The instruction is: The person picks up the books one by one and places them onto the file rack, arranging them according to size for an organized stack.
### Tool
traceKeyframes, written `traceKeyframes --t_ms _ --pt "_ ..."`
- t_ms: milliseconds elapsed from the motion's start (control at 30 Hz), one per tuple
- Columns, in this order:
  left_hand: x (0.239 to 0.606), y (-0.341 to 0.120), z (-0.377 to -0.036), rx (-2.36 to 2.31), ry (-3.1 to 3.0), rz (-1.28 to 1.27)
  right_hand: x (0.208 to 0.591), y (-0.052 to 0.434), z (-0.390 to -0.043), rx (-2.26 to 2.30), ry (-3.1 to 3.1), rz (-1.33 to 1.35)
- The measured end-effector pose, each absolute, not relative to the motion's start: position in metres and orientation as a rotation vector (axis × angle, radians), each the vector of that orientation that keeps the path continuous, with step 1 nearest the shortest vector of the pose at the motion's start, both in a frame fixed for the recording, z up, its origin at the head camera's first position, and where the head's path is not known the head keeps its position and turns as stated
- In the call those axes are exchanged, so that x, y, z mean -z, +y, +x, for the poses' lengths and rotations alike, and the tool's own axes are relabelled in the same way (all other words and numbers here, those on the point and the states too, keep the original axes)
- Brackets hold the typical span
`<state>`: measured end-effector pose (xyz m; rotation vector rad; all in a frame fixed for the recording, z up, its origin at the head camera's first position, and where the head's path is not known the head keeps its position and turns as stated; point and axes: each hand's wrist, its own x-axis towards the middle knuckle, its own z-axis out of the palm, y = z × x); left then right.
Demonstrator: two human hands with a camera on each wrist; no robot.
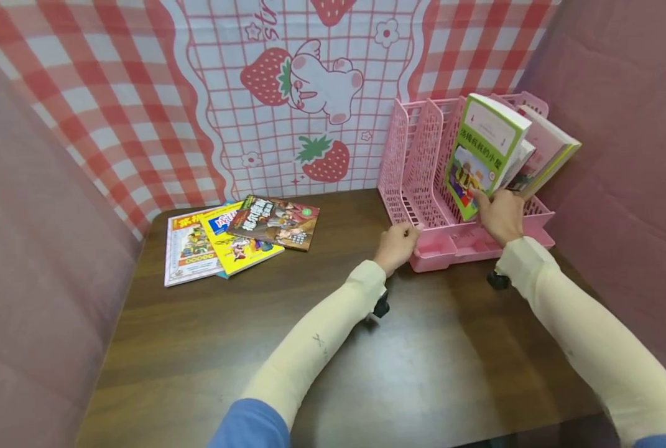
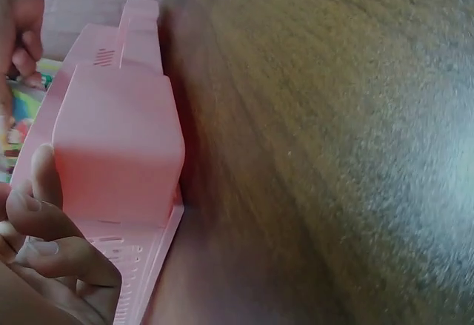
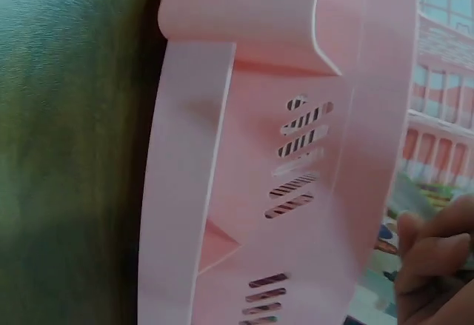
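At the right of the head view, my right hand point(image 1: 502, 214) grips the lower part of a green-covered book point(image 1: 481, 149), which stands tilted in a pink desk book rack point(image 1: 433, 239). In the right wrist view, the curled fingers point(image 3: 437, 255) show beside the rack's front wall. My left hand point(image 1: 397, 247) holds the rack's front left corner with bent fingers. The left wrist view has one fingertip point(image 2: 46, 163) against the edge of the rack's front compartment point(image 2: 122, 132). Other books point(image 1: 548, 149) lean to the right inside the rack, partly behind the green one.
On the table's left side lie overlapping booklets: a pale one point(image 1: 189, 249), a yellow one point(image 1: 237, 246) and a brown one point(image 1: 279, 224). A strawberry-print cloth point(image 1: 310, 124) hangs behind the brown wooden table point(image 1: 422, 354). A pink curtain point(image 1: 629, 155) borders the right side.
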<state>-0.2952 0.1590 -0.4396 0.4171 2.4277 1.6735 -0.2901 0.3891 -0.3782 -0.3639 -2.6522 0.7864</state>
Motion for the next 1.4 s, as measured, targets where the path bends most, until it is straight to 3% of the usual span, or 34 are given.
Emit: traceKeyframes --t_ms 433,733,1400 --pt "0.437 0.155 -0.297 -1.574 2.516 0.480 0.373 0.386 -0.328 -0.912 -2.852 -0.626" --pt "0.439 0.150 -0.300 -1.539 2.530 0.484 0.359 0.385 -0.336 -0.857 -2.797 -0.431" --pt "0.433 0.154 -0.296 -1.451 2.527 0.538 0.390 0.385 -0.348 -1.158 -2.829 -0.586"
